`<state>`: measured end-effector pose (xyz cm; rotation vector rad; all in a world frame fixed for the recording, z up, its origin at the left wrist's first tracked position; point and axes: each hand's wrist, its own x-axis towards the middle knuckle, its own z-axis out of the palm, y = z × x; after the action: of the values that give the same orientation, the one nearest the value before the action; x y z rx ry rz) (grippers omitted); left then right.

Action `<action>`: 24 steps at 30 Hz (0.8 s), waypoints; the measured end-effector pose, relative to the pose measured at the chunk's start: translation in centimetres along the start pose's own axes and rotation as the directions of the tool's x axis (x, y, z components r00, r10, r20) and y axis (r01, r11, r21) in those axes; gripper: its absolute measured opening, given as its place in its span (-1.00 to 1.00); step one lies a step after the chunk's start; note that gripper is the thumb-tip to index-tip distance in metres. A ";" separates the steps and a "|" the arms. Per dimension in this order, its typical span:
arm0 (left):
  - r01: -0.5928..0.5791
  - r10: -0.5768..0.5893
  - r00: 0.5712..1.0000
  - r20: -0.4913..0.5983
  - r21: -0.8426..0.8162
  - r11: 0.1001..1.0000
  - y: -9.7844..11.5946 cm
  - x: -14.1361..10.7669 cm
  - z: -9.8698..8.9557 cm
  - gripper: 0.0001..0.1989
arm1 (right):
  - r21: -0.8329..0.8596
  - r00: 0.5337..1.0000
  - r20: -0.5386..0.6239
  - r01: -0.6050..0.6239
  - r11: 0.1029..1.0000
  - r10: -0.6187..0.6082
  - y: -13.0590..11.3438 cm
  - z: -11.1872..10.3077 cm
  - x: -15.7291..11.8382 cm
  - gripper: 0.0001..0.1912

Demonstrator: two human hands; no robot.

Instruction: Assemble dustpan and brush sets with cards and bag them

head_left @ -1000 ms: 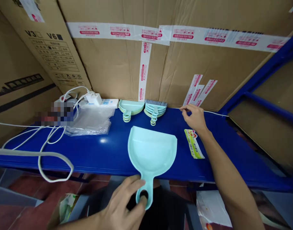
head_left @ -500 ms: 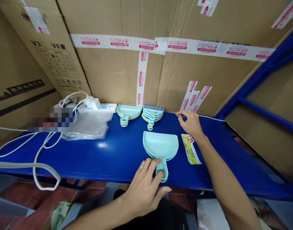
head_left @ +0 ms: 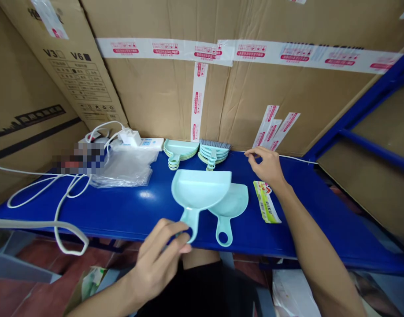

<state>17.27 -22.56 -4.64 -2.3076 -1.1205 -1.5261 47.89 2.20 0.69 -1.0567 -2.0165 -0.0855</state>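
My left hand (head_left: 162, 253) grips the handle of a pale mint-green dustpan (head_left: 202, 189), fingers closed at the handle's ring end. The dustpan is raised and partly overlaps a second mint-green dustpan (head_left: 233, 200) lying on the blue table (head_left: 122, 211). My right hand (head_left: 266, 165) hovers or rests near the back of the table, its fingers loosely curled and a gap showing between thumb and forefinger. Nothing shows in it. Just below it lies a green and white printed packet or card (head_left: 267, 202).
At the back stand a stack of small dustpans (head_left: 181, 147) and a stack of hand brushes (head_left: 215, 152). Clear plastic bags (head_left: 125, 167), a power strip (head_left: 152, 144) and looping white cables (head_left: 58, 215) occupy the left. Cardboard (head_left: 155, 97) walls the rear; a blue frame (head_left: 363, 97) rises right.
My left hand has lifted the upper dustpan off the lower one and moved it left. The lower dustpan is now exposed. My right hand has hardly moved.
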 end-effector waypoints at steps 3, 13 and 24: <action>0.046 -0.048 0.999 0.014 0.113 0.993 -1.4 -2.9 -2.4 -0.69 | 0.058 0.966 0.258 0.005 0.998 -0.020 -1.7 0.6 -0.5 -0.80; 0.130 -0.148 0.985 0.088 0.180 0.975 -3.7 -5.4 -2.4 -0.72 | 0.027 0.608 0.794 -0.026 0.999 -0.006 -3.6 2.6 -1.7 -0.28; 0.135 -0.153 0.981 0.117 0.143 0.980 -5.2 -5.9 -2.0 -0.73 | 0.046 0.614 0.789 -0.053 0.998 -0.004 -2.8 3.4 -1.6 -0.26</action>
<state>11.22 -22.81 -10.06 -2.3043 -1.4057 -1.3174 44.23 0.75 -1.82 -1.1992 -2.7656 0.5717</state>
